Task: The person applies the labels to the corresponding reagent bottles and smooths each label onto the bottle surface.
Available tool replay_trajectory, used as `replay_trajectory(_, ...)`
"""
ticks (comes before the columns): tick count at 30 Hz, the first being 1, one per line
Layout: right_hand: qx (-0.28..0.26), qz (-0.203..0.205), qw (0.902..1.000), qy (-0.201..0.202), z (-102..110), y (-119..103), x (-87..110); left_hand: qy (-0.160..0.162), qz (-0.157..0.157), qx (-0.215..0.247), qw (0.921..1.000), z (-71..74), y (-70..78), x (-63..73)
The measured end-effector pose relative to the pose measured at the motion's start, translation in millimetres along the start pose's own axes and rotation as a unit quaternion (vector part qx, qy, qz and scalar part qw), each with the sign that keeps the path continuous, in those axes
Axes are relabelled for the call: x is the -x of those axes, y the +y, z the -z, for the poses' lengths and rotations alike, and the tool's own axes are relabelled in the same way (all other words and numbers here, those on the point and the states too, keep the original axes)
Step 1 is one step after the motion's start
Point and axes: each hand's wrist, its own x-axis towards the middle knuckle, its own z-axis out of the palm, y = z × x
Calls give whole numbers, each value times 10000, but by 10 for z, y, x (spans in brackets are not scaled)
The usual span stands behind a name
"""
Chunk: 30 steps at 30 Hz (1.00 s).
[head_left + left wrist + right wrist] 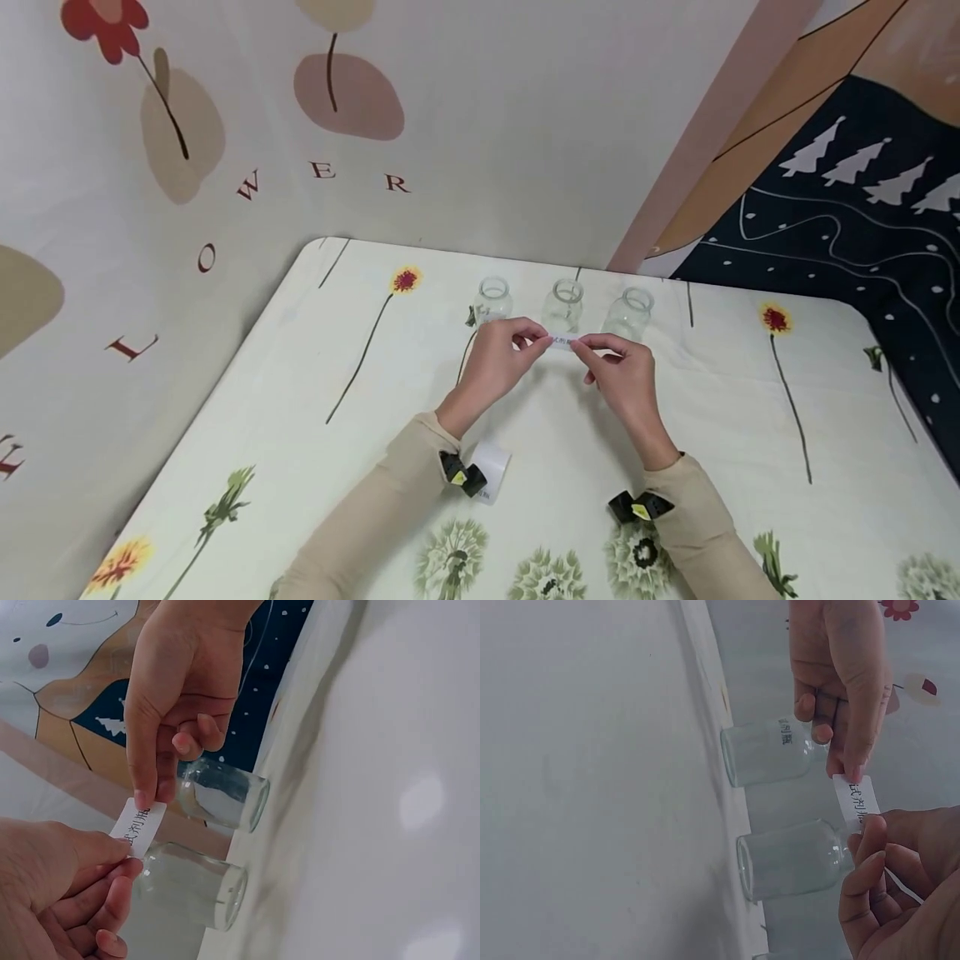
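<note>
As the left hand [495, 358] and right hand [628, 379] pinch opposite ends, the label [562, 342] lies between.

I see a small white rectangular label [562, 342] printed with dark Chinese characters, raised off the table [712, 417] and stretched out between the left hand [495, 354] and right hand [626, 371], each pinching one end. It is near the middle jar [564, 312]. Three clear glass jars stand upright and open-mouthed in a row; the left jar [493, 302] bears a similar label; the right jar [630, 313] looks plain.
</note>
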Motion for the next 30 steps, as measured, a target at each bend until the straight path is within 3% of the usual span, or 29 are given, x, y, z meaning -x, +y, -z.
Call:
replay_trajectory(14,231,283,9993,-60,-23,104,-212,165,16,-123,9998,-140,-112,-158)
replay_trajectory(24,477,557,9973,30,-21,149,-271,356,99,-112,9993,-196,-158,-195)
replay_trajectory(30,607,796,9947,233,-45,172,-267,469,-113,-7,9988,-209,-179,-193)
